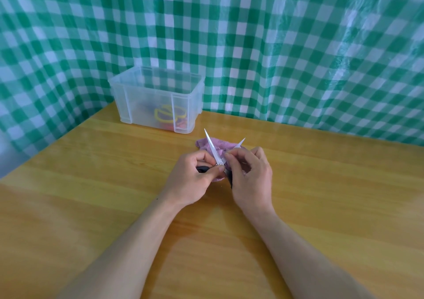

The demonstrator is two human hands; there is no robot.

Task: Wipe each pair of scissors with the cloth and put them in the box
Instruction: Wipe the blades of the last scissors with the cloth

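A pair of black-handled scissors (212, 147) is held over the wooden table with its blades spread wide, tips pointing away from me. My left hand (192, 179) grips one black handle, thumb near the pivot. My right hand (250, 177) holds the other handle and pinches at the pivot. A pink cloth (204, 143) lies bunched on the table behind and beneath the hands. The clear plastic box (146, 105) stands at the back, lid off, with yellow-handled and red-handled scissors (165, 115) inside.
The wooden table (91, 184) meets a green and white checked plastic curtain (298, 57) at the back and on the left. The box stands in the table's far corner.
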